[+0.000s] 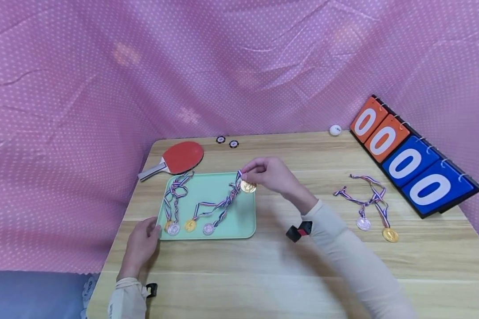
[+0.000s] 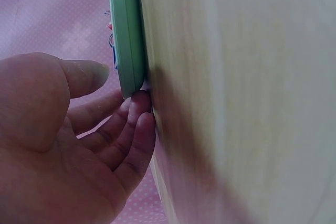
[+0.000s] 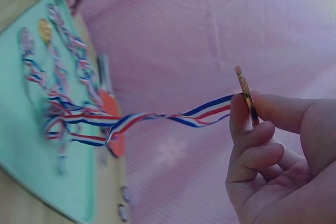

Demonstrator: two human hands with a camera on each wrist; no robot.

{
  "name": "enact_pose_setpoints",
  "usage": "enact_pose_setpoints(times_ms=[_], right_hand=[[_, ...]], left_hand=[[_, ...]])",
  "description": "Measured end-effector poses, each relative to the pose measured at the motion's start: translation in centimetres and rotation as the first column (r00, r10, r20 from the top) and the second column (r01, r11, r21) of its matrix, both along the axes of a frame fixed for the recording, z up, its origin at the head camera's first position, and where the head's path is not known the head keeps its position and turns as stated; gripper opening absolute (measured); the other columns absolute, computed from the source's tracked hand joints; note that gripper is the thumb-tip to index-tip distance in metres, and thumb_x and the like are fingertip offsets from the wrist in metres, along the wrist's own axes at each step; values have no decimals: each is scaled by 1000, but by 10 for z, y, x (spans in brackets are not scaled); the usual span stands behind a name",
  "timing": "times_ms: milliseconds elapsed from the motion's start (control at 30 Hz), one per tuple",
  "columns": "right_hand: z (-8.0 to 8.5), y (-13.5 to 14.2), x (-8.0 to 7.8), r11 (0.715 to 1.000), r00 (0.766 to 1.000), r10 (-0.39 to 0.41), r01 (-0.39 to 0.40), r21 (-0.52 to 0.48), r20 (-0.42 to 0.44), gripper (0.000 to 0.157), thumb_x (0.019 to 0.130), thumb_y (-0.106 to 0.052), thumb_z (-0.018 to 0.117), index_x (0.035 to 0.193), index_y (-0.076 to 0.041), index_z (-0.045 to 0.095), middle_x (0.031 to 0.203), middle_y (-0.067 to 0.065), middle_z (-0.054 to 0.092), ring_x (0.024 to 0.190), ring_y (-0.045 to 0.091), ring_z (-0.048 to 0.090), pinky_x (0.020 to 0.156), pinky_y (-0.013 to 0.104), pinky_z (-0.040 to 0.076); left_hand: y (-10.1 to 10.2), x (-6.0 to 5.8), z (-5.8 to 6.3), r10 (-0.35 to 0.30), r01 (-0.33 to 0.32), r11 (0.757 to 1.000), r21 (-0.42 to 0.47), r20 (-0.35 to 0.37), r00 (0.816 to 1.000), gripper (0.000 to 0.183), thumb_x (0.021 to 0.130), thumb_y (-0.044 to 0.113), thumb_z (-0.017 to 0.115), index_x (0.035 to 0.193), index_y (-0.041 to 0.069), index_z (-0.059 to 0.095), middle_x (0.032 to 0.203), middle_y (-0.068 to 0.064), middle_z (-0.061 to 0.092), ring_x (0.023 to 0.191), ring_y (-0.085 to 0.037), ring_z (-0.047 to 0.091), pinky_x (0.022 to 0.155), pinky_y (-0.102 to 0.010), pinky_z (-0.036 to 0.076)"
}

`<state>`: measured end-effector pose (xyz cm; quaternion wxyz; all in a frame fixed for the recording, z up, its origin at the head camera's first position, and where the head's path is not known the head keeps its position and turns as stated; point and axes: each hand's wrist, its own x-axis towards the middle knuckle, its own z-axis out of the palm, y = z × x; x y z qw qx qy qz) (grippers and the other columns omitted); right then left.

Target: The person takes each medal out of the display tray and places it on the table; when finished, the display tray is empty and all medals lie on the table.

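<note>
My right hand [image 1: 273, 177] pinches a gold medal [image 3: 244, 95] between thumb and fingers over the right side of the mint-green tray [image 1: 239, 228]. The medal's red, white and blue ribbon [image 3: 210, 111] stretches to a tangle of ribbons [image 1: 228, 200] on the tray. A gold medal [image 1: 190, 225] and a silver medal [image 1: 209, 228] hang off that bunch. Farther left on the tray, another silver medal [image 1: 173, 228] partly covers a gold one. At the tray's near left corner is my left hand [image 1: 140, 243], its fingertips [image 2: 139, 100] at the rim and its thumb apart from it.
A red table tennis paddle [image 1: 183, 157] lies behind the tray, near two small round chips [image 1: 233, 144]. At the right, a silver medal [image 1: 363, 223] and a gold medal [image 1: 390, 235] lie with ribbons near a flip scoreboard [image 1: 407, 164]. A white ball [image 1: 335, 130] sits at the back edge.
</note>
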<state>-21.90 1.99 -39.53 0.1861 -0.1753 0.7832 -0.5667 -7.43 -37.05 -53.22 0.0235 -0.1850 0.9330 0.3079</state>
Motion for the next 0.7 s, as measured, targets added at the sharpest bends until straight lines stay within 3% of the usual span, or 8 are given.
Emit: enact_pose_setpoints(times_ms=[233,400,567,700], right_hand=[[30,17,-16,1000,1000,-25,26,7,-13,21,86,-22,74,105,-13,72,95,6,75,82,16,69,79,31,57],[45,38,-35,995,994,-98,98,-8,-38,23,86,-20,74,107,-12,71,94,4,75,80,16,69,74,29,56],[55,67,-57,977,968,-211,211,-12,-136,25,84,-24,77,105,-11,73,89,-6,75,80,10,68,71,23,55],[51,98,-69,954,942,-274,292,72,-195,30,86,-34,74,108,-14,73,96,-9,73,89,9,64,79,25,53]], left_hand=[[1,-1,0,3,-3,1000,-2,-6,1000,48,102,29,46,144,7,44,125,-18,56,115,-34,55,98,-54,46],[2,-1,1,5,-5,1000,7,-3,1000,48,102,29,46,144,7,44,126,-18,56,115,-34,55,99,-54,46],[2,-1,2,12,-12,1000,21,13,1000,48,103,30,44,145,7,43,128,-18,55,117,-34,54,100,-55,45],[1,-1,3,12,-12,1000,23,18,1000,49,103,30,44,146,7,42,129,-18,54,118,-35,53,100,-56,44]])
